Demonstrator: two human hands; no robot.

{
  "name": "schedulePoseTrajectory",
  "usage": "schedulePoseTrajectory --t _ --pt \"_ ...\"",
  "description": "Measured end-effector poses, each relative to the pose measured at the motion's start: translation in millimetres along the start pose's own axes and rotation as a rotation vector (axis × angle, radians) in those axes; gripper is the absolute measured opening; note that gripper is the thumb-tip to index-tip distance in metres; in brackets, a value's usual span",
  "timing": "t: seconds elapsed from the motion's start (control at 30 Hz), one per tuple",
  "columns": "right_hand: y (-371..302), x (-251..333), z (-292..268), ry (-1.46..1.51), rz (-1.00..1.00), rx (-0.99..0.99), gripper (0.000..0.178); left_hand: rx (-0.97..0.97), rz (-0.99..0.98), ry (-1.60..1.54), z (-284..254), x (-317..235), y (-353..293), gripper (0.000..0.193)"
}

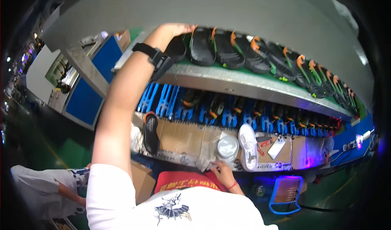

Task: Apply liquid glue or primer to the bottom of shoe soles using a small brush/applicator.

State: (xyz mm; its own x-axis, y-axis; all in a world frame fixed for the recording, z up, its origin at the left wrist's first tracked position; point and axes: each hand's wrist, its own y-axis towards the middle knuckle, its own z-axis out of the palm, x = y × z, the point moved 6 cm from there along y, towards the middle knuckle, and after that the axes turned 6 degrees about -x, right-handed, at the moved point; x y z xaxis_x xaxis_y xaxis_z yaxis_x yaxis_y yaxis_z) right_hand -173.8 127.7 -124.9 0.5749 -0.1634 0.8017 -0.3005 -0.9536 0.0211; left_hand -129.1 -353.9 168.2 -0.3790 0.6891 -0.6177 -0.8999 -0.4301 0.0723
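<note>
My left hand (176, 27) reaches up to a raised shelf under a grey metal hood. Its fingers, held together, close at the far end of a black shoe sole (202, 47); the thumb is hidden. Another dark sole (176, 49) lies below my wrist. Low over the bench's near edge, my right hand (223, 175) is closed in a pinch beside crumpled pale material (205, 161). What it pinches is too small to tell. A round whitish tub (227, 147) stands just beyond it, with a white shoe (248, 146) to its right.
Several black soles with orange and green parts (260, 58) line the shelf. Below are blue racks (229, 119) holding dark shoes. The cardboard-covered bench (179, 135) bears a single sole (151, 133), red-handled pliers (264, 143) and a phone (277, 147). Another person (49, 191) is at lower left.
</note>
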Motion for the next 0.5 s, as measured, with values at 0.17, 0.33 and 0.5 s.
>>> schedulePoseTrajectory --t 0.17,0.33,0.5 --pt "-1 4 3 -0.008 -0.035 0.056 0.022 -0.552 0.735 1.031 74 77 -151 0.05" --pt "0 9 16 -0.032 -0.039 0.167 0.023 -1.326 0.486 1.419 -162 201 -339 0.03" --pt "-4 13 21 -0.04 -0.01 0.209 0.025 -1.719 -0.069 0.589 -272 343 -469 0.05"
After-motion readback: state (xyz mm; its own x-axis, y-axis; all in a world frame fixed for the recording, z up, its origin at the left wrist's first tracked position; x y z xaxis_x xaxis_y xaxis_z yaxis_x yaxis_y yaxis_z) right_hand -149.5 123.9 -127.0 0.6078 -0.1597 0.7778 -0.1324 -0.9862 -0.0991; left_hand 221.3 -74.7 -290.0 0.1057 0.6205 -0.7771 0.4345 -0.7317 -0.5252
